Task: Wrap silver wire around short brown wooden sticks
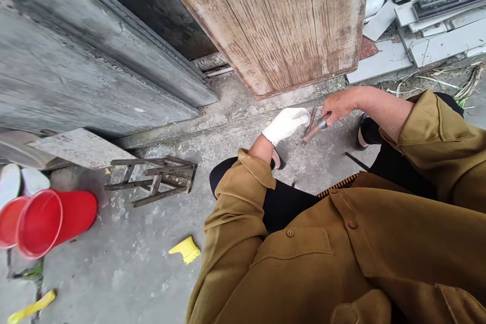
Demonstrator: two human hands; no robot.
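Note:
My left hand wears a white glove and is closed, with its fingertips at a thin dark brown strip. In my bare right hand is a short tool with a brownish body and a silver coiled or ribbed collar, fingers wrapped round it. The tool's reddish-brown end points down and left, just beside the strip. Its exact kind cannot be made out. Both hands are close together above the concrete ground, in front of a worn plank door panel.
Left of me are a small wooden stool, red buckets and a grey slab. A yellow piece and a yellow-handled item lie on the ground. Stacked tiles are at the upper right.

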